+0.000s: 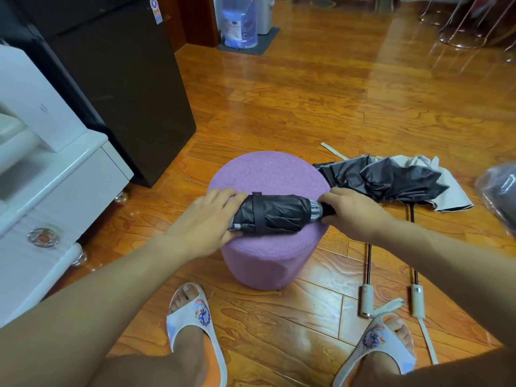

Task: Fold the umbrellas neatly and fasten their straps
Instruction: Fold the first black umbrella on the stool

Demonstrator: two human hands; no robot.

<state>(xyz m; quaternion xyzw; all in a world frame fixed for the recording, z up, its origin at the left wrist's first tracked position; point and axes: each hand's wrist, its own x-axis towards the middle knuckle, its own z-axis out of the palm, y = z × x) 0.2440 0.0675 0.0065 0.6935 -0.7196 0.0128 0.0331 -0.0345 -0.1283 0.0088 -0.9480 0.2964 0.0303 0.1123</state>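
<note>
Head: fingers [339, 203] around umbrella [275, 213].

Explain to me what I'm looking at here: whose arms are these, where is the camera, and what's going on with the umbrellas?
There is no machine here. A person wears a wide-angle camera on the head, looking down at their own arms and sandalled feet. The left hand and right hand hold the two ends of a folded black umbrella lying on a purple stool. Its strap is wrapped around the bundle; I can't tell whether it is fastened. On the wooden floor to the right lie two unfolded umbrellas, canopies crumpled, shafts extended, pale handles pointing toward the person.
</note>
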